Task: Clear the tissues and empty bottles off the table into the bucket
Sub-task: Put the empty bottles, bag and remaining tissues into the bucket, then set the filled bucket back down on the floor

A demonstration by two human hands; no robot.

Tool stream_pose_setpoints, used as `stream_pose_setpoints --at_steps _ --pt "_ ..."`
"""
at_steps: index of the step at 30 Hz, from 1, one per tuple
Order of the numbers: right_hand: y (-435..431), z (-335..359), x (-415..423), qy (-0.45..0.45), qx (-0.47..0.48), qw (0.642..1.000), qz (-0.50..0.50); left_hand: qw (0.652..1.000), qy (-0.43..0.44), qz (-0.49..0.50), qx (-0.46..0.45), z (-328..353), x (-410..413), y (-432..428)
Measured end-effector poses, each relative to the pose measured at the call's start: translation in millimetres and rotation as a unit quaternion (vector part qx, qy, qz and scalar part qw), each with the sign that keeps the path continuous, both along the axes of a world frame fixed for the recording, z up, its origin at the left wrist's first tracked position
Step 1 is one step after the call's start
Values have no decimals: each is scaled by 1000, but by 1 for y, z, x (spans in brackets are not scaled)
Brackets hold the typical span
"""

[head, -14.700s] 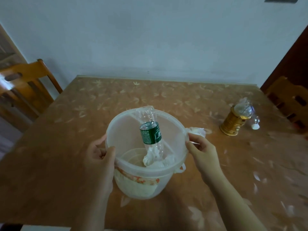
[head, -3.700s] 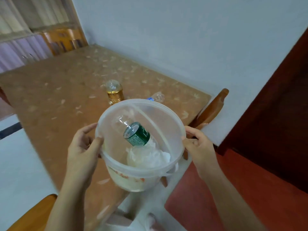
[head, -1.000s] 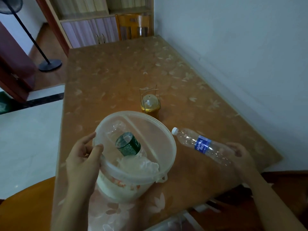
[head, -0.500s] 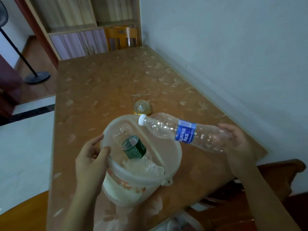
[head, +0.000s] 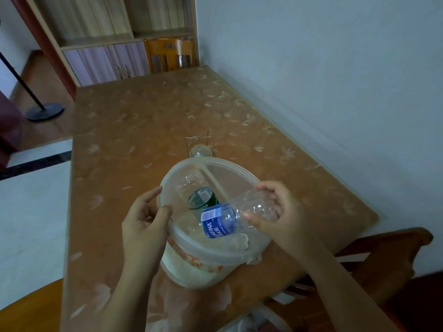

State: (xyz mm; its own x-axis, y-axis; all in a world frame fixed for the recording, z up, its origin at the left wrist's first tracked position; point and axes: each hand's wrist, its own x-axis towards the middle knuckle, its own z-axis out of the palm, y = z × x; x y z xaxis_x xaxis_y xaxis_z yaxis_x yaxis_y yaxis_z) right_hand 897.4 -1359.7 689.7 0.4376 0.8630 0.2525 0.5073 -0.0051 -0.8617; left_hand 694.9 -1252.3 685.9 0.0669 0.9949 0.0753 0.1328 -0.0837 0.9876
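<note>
Now my right hand [head: 278,216] grips the blue-label bottle [head: 230,219], neck tipped into the bucket [head: 211,255]; my left hand [head: 143,226] grips its rim. Inside lie the green-label bottle [head: 202,198] and tissues [head: 233,243]. A lantern [head: 200,149] stands just behind, half hidden.

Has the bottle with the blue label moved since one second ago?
Yes. The blue-label bottle has left the table, where it lay right of the bucket; the right hand now tips it neck-first into the bucket.

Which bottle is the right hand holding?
The blue-label bottle, right hand round its base; the green-label bottle lies loose inside the bucket.
</note>
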Motion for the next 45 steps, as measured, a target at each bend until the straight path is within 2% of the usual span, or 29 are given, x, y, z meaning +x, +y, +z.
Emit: stream_pose_setpoints --at_steps 12,20,22,26,32,40,45 --pt "10 -5 -3 -76 -94 992 43 1000 -21 6 -13 -11 9 8" --pt "1 -11 22 -67 -59 994 -64 999 -38 2 -18 -10 7 21" --pt "-1 -17 29 -42 -80 991 -97 999 -44 -3 -19 -12 7 24" --pt "-1 -27 36 68 -108 983 -129 998 -49 -16 -18 -11 5 28" --pt "1 -31 24 222 -69 962 -142 998 -50 -36 -24 -9 0 29" --pt "-11 -28 0 211 -15 962 -174 996 -31 -83 -26 -16 -16 28" --pt "-25 -32 -21 217 15 955 -202 990 17 -142 -20 -25 -29 30"
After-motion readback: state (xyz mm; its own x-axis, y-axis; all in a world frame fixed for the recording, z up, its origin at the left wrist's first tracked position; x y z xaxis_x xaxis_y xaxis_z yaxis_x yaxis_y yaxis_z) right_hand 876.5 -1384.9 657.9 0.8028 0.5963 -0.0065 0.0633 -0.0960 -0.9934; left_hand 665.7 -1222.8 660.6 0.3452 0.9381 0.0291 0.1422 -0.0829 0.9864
